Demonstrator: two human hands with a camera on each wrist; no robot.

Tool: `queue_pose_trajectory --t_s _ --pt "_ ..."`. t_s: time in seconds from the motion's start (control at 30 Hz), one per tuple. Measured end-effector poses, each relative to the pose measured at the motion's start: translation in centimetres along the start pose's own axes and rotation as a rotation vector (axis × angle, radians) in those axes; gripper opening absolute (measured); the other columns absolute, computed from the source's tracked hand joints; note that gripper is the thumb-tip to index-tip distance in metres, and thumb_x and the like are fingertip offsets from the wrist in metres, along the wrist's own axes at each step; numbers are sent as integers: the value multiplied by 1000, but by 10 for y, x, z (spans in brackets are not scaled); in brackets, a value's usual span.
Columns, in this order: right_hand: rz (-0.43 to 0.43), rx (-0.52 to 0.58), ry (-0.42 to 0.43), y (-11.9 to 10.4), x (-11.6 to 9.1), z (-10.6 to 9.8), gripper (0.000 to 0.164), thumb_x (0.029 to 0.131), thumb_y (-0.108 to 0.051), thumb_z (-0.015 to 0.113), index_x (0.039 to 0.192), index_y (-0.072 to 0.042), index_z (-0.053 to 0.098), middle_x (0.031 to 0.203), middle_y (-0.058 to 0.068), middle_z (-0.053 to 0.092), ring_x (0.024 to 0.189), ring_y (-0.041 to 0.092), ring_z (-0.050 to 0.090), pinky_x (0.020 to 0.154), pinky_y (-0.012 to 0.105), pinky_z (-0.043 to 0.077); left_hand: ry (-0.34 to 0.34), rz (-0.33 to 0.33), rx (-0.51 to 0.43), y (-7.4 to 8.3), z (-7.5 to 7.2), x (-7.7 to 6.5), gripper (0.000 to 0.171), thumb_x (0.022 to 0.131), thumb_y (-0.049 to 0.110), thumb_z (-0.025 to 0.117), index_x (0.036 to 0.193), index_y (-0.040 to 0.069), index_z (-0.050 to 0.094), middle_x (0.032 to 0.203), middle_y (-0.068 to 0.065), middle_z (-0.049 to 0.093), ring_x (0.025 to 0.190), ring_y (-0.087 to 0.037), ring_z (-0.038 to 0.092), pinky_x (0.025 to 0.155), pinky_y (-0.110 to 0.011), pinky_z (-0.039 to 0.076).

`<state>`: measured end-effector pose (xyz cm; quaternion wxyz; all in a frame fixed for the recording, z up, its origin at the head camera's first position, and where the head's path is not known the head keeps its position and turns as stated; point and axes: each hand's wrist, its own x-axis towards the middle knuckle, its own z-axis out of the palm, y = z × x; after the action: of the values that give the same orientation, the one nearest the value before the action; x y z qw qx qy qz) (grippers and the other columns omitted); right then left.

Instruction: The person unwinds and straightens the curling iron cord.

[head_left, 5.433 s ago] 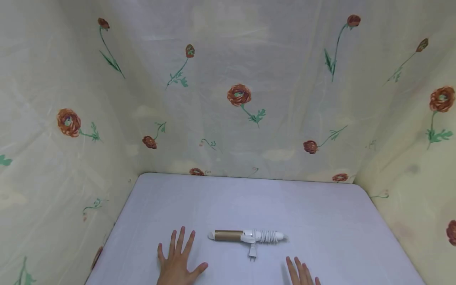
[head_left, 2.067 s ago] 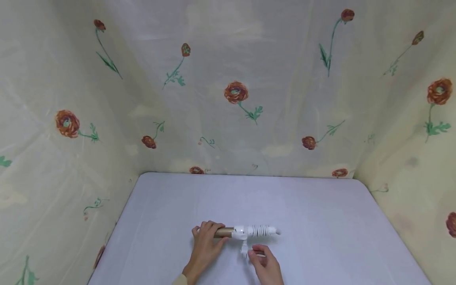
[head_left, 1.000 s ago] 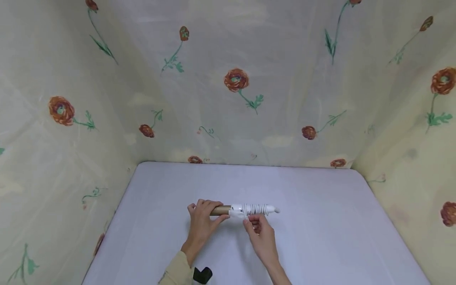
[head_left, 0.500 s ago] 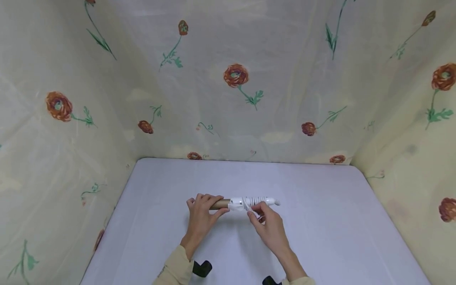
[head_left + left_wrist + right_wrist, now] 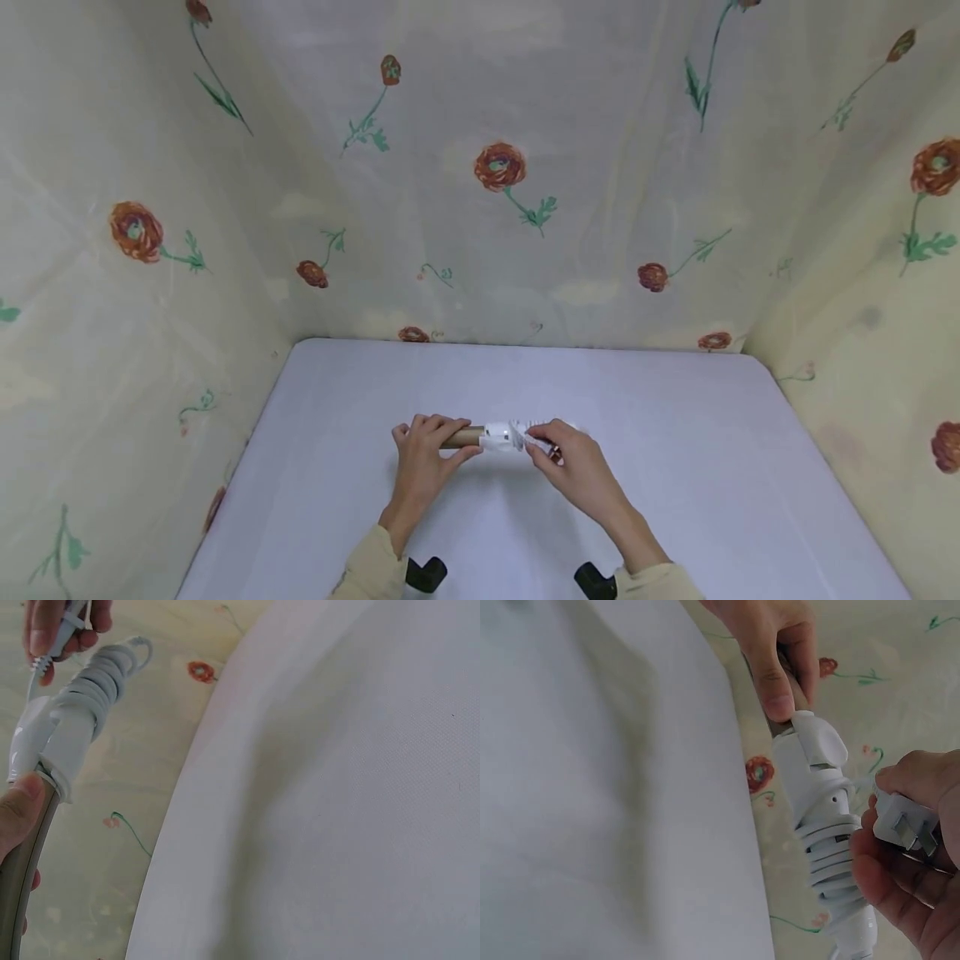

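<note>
A curling iron with a gold barrel (image 5: 463, 437) and white handle (image 5: 810, 780) is held up over the table, lying crosswise. My left hand (image 5: 424, 458) grips the barrel, its thumb close to the white clamp lever (image 5: 823, 742). White cord (image 5: 101, 679) winds in several turns round the handle. Between thumb and fingers my right hand (image 5: 573, 462) pinches the two-pin plug (image 5: 904, 821) beside the handle, its metal prongs showing in the right wrist view. A short stretch of cord runs from the plug to the coil. In the head view the right hand covers part of the handle.
Below the hands spreads a white-covered table (image 5: 360, 383). Flower-patterned cloth (image 5: 585, 208) hangs behind it and on both sides. Dark wrist-camera mounts (image 5: 426, 575) show by both beige sleeves (image 5: 375, 567).
Both hands first lay apart from the curling iron on the table. The left hand took the barrel and lifted it; the right took the plug and brought it up against the handle.
</note>
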<state>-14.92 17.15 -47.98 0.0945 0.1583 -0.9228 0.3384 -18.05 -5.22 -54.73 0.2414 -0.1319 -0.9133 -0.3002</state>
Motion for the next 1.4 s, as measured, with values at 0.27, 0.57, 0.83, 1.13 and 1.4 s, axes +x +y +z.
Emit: queue_pose_trajectory --t_s 0.27,0.57,0.83,1.13,1.4 --pt "-38 -7 -21 10 -2 -5 14 88 -14 67 101 -11 70 86 -10 61 73 -1 57 62 18 47 0 5 -22 -2 -1 -13 41 67 48 78 102 28 72 91 11 69 85 -11 52 81 -43 23" --pt "-80 -45 -36 22 5 -12 11 88 -16 66 99 -14 69 90 -9 63 80 5 63 70 22 52 -17 17 -22 -3 -2 -17 42 64 47 80 100 28 73 92 11 69 84 -11 53 82 -43 25" --pt "-77 -38 -96 33 11 -17 11 89 -16 65 100 -14 68 91 -10 63 82 4 60 70 22 51 -51 37 -29 -7 -2 -22 42 64 51 79 99 30 72 92 14 69 83 -8 51 83 -42 25" --pt "-109 62 -130 58 15 -11 16 92 -22 61 104 -12 67 93 -9 64 81 1 57 70 22 49 -87 131 -73 -21 -5 -19 39 65 52 77 98 31 71 91 16 68 84 -5 51 80 -38 25" --pt "-105 190 -82 86 8 9 15 93 -20 60 106 -15 65 97 -9 65 84 -2 57 73 24 50 -74 135 -142 -26 -9 -19 39 64 53 76 95 30 72 90 18 68 83 -2 50 80 -39 24"
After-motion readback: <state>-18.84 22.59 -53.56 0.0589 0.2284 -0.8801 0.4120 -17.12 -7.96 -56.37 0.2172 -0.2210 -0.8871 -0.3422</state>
